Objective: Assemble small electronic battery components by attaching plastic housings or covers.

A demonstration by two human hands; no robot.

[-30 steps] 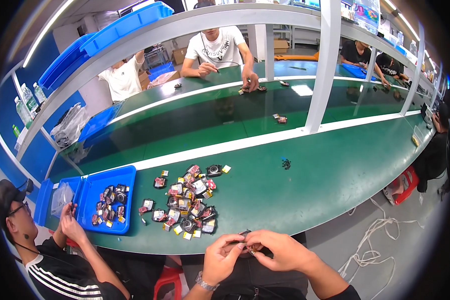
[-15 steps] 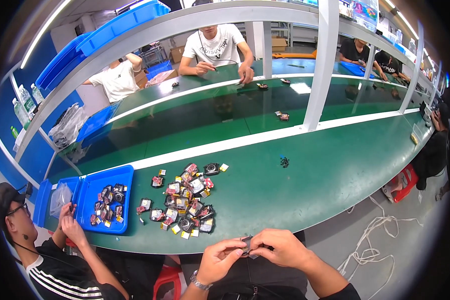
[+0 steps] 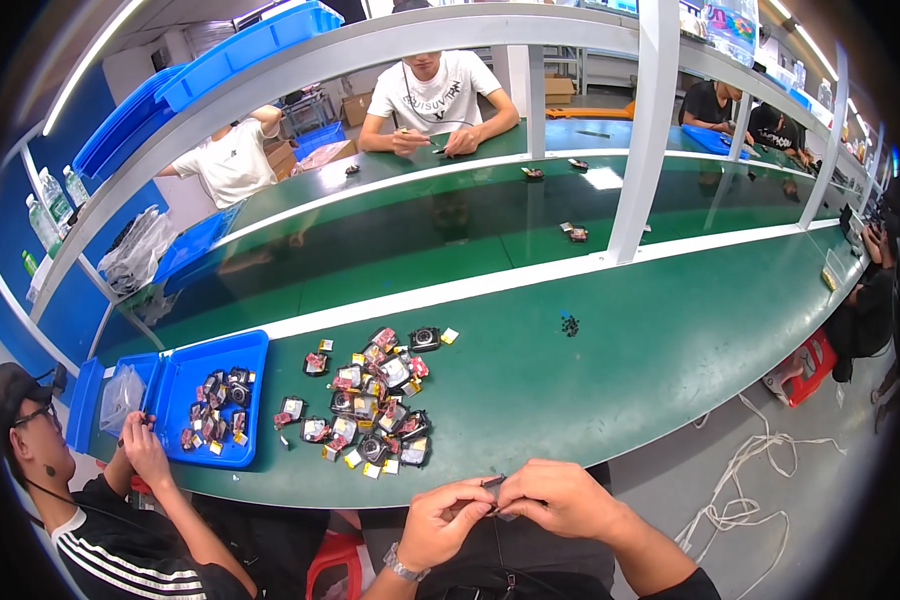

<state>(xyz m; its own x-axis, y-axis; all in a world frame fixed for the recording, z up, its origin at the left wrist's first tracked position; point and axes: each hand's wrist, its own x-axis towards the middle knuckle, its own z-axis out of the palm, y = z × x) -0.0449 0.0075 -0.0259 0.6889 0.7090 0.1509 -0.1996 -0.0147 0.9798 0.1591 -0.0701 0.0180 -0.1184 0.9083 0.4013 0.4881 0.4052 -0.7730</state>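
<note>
A: What was at the left?
B: A co-worker (image 3: 45, 440) in a cap, hands raised beside a blue tray (image 3: 195, 362). Small black units (image 3: 238, 393) lay in its middle.
A: And right of the tray?
B: A pile (image 3: 372, 395) of similar units on the green table (image 3: 530, 400), mostly heaped together, with a few lying apart on its left and one at its far right.
A: The left hand?
B: The left hand (image 3: 445, 520), a metal watch (image 3: 406, 565) on its wrist, was at the table's near edge. Its thumb and fingers were pinched on a small dark part (image 3: 494, 482).
A: So where exactly was that part?
B: Between the fingertips of both hands, mostly hidden; I couldn't tell its full shape.
A: Then the right hand?
B: The right hand (image 3: 560, 498) met it from the right, thumb and fingers narrowed on the same part.
A: Anything beyond?
B: Black bits (image 3: 570, 326) lay farther back on the table. To the right, a white cable (image 3: 738, 510) looped over the floor near a red stool (image 3: 813, 368).
</note>
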